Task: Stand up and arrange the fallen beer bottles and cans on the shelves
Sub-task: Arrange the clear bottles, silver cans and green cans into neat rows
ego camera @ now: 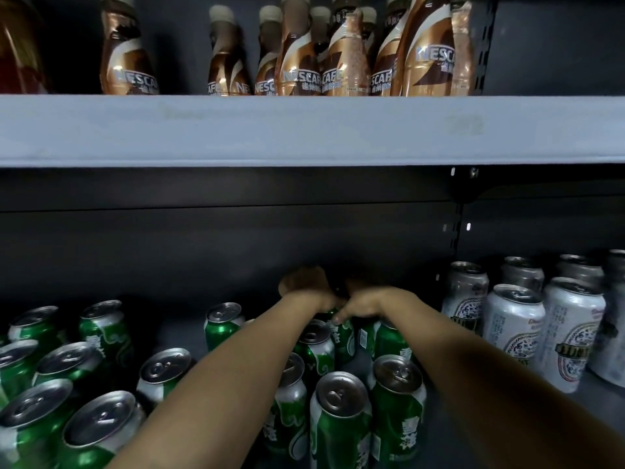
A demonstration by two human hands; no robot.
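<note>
Several green beer cans (341, 411) stand upright on the lower shelf (443, 445), in a tight cluster at centre and a looser group at the left (98, 424). Both my arms reach deep into the shelf over the centre cluster. My right hand (367, 304) curls over the top of a green can (341, 328) at the back, thumb on its side. My left hand (304, 282) is beside it, further back, with its fingers bent down behind the wrist. What it holds is hidden in the dark.
White and silver beer cans (514, 321) stand upright at the right, past a slotted upright (458, 231). The grey upper shelf edge (304, 130) runs overhead with brown coffee bottles (297, 62) on it. One green can (223, 321) stands alone left of my arms.
</note>
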